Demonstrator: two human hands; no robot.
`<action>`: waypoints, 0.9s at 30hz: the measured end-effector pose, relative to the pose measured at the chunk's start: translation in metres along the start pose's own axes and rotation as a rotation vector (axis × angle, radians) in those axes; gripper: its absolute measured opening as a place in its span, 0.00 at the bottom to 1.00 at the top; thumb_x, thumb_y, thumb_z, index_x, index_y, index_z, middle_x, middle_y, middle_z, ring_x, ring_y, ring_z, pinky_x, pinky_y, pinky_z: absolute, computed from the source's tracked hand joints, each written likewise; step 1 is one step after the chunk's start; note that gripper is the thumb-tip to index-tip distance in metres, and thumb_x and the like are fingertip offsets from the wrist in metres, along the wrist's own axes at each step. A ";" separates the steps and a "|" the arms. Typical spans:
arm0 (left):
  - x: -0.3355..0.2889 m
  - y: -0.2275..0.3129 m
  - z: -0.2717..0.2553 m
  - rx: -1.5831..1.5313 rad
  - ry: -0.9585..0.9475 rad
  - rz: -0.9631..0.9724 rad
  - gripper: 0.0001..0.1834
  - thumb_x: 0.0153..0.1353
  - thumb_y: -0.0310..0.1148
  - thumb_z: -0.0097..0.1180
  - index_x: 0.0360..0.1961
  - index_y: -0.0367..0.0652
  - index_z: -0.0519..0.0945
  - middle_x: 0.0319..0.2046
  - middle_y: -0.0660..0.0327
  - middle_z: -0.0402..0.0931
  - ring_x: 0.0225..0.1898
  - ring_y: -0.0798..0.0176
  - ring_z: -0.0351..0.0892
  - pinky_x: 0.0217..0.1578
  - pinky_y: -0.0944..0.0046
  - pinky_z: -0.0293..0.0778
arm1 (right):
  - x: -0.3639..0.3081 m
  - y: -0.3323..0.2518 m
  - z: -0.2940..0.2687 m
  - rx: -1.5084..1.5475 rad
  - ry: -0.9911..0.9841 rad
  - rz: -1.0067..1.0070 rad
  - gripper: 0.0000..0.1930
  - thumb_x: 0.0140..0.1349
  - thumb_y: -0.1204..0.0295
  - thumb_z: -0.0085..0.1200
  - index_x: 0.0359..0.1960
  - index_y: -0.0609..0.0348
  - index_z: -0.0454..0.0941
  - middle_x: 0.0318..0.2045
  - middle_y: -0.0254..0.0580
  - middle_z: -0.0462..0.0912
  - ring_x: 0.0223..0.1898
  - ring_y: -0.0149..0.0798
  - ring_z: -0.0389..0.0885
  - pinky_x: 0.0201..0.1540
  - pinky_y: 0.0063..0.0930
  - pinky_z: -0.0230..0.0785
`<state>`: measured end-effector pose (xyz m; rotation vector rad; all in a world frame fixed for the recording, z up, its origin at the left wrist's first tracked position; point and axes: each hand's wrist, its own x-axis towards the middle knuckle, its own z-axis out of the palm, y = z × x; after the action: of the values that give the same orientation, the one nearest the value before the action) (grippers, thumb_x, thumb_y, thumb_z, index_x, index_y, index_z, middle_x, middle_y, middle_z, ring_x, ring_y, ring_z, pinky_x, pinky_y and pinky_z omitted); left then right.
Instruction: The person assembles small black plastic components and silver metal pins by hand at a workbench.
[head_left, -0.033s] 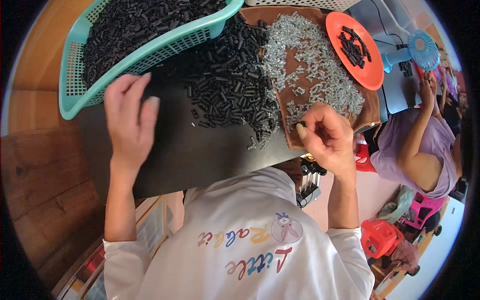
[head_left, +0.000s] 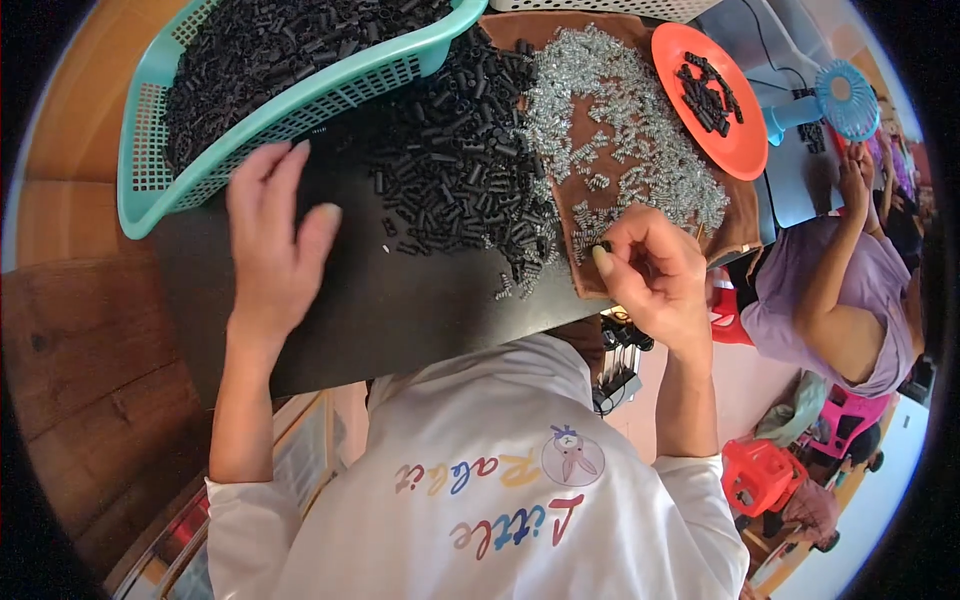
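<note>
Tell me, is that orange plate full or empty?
Partly filled: a small cluster of black pieces lies on the orange plate, with bare orange showing all around it.

On black table point(head_left: 350, 345) | far left, green basket point(head_left: 150, 150) of black pieces point(head_left: 265, 65) | middle, loose heap of short black tubes point(head_left: 445, 170) | right, brown sheet point(head_left: 738, 230) strewn with silvery springs point(head_left: 580, 65) | toward near edge, stray springs point(head_left: 507, 288) | beside heap, white fleck point(head_left: 386, 249)

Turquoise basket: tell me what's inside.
Small black tubular pieces lie heaped in the turquoise basket. They cover its bottom, so anything buried cannot be seen; its far part is cropped.
</note>
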<state>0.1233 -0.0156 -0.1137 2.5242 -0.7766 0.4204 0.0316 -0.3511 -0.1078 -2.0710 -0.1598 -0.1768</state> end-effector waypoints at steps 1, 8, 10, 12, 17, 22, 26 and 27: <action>-0.002 0.003 0.009 -0.029 -0.059 -0.016 0.34 0.58 0.40 0.60 0.62 0.34 0.66 0.61 0.44 0.59 0.61 0.42 0.62 0.61 0.51 0.60 | 0.000 0.002 -0.001 0.004 0.007 0.007 0.08 0.52 0.81 0.58 0.27 0.61 0.70 0.19 0.31 0.66 0.18 0.25 0.65 0.20 0.21 0.57; 0.009 0.044 0.039 0.109 -0.260 0.170 0.60 0.40 0.67 0.63 0.66 0.35 0.59 0.67 0.43 0.50 0.69 0.35 0.45 0.62 0.29 0.46 | 0.001 0.001 -0.001 0.002 0.027 0.013 0.08 0.52 0.81 0.58 0.27 0.61 0.70 0.19 0.30 0.66 0.18 0.24 0.64 0.20 0.21 0.57; 0.019 0.048 0.045 0.125 -0.262 0.194 0.60 0.39 0.68 0.62 0.66 0.35 0.59 0.67 0.44 0.50 0.69 0.35 0.45 0.61 0.28 0.46 | 0.001 0.000 -0.002 -0.001 0.020 0.009 0.08 0.52 0.81 0.58 0.27 0.61 0.70 0.19 0.31 0.66 0.18 0.25 0.64 0.20 0.22 0.57; 0.028 0.050 0.053 0.126 -0.258 0.223 0.60 0.40 0.71 0.60 0.66 0.36 0.59 0.67 0.44 0.50 0.69 0.35 0.45 0.59 0.24 0.45 | 0.000 0.003 -0.003 -0.015 0.021 0.007 0.08 0.52 0.81 0.58 0.27 0.61 0.70 0.19 0.31 0.66 0.18 0.25 0.65 0.20 0.22 0.57; 0.045 0.054 0.070 0.158 -0.248 0.249 0.59 0.45 0.72 0.54 0.68 0.38 0.56 0.68 0.46 0.49 0.70 0.35 0.44 0.60 0.24 0.45 | 0.001 0.005 -0.003 -0.031 0.021 0.019 0.08 0.52 0.81 0.58 0.27 0.61 0.70 0.19 0.32 0.66 0.18 0.26 0.65 0.20 0.23 0.58; 0.055 0.055 0.076 0.184 -0.234 0.252 0.55 0.51 0.72 0.46 0.69 0.40 0.54 0.70 0.49 0.48 0.71 0.38 0.44 0.62 0.27 0.43 | 0.003 0.008 -0.005 -0.008 0.031 0.011 0.08 0.53 0.83 0.59 0.28 0.61 0.70 0.22 0.26 0.68 0.21 0.20 0.62 0.22 0.16 0.52; 0.036 0.074 0.066 0.032 -0.280 0.366 0.53 0.50 0.75 0.42 0.66 0.43 0.62 0.68 0.49 0.53 0.69 0.38 0.48 0.57 0.22 0.43 | 0.001 0.012 -0.009 0.033 0.058 0.018 0.08 0.53 0.83 0.59 0.28 0.61 0.71 0.22 0.27 0.68 0.21 0.20 0.62 0.21 0.17 0.52; 0.032 0.078 0.067 -0.007 -0.304 0.397 0.52 0.51 0.74 0.42 0.65 0.43 0.62 0.68 0.49 0.52 0.69 0.39 0.48 0.56 0.22 0.43 | 0.001 0.012 -0.008 0.016 0.057 0.032 0.08 0.52 0.83 0.59 0.29 0.61 0.71 0.22 0.28 0.68 0.21 0.21 0.62 0.22 0.17 0.53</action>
<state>0.1129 -0.1217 -0.1305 2.4536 -1.4026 0.1562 0.0348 -0.3638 -0.1140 -2.0488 -0.0926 -0.2138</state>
